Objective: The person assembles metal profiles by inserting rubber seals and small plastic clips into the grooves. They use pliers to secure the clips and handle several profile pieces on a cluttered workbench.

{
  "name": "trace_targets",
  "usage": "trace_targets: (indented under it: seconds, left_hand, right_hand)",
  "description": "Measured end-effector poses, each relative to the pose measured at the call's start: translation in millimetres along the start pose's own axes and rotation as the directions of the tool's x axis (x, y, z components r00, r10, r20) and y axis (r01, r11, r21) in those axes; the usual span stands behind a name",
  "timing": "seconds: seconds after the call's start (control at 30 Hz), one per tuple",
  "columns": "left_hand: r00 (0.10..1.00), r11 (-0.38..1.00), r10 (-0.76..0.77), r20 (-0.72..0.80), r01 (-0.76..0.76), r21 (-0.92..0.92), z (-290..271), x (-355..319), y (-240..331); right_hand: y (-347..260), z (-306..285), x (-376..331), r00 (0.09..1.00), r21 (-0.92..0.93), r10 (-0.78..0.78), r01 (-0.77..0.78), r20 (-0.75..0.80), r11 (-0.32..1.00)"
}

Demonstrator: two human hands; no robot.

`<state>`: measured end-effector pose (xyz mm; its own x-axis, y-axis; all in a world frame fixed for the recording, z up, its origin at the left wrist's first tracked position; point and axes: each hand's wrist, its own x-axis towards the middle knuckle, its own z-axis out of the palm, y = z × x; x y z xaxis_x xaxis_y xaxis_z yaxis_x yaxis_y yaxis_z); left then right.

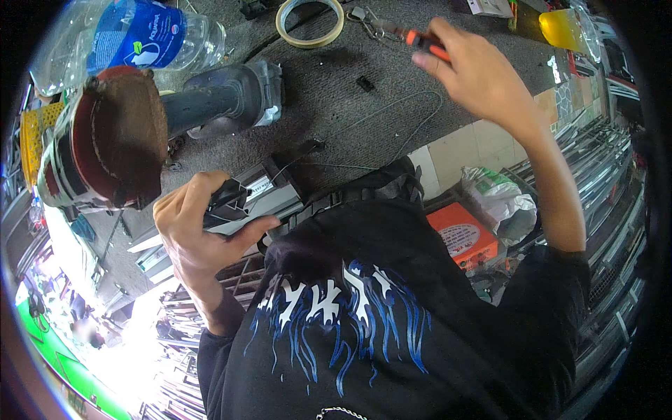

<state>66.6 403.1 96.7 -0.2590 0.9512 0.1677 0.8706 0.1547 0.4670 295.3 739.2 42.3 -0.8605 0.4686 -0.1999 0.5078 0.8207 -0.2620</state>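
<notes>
Blue bottle label top left; orange box, perhaps cardboard, right.

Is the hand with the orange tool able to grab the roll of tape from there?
Probably yes. The right hand hovers close to the tape roll with only open grey mat between, but its fingers already hold the orange-handled tool.
</notes>
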Motion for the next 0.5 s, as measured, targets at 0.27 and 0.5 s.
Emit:
trace_targets:
  seconds: [0.27, 0.5]
  left_hand:
    - [0.984, 0.969, -0.144, 0.105, 0.162, -0.187, 4.8, -11.7, -6.2]
    - [0.982, 0.970, -0.125, 0.144, 0.151, -0.191, 2.2, -13.0, -8.5]
  right_hand:
    - [-34.1, 58.8, -20.2, 0.901, 0.046, -0.277, 0.309, -0.335, 0.950]
    - [-107.2, 134.3, -17.7, 0.851, 0.438, -0.474, 0.523, -0.225, 0.731]
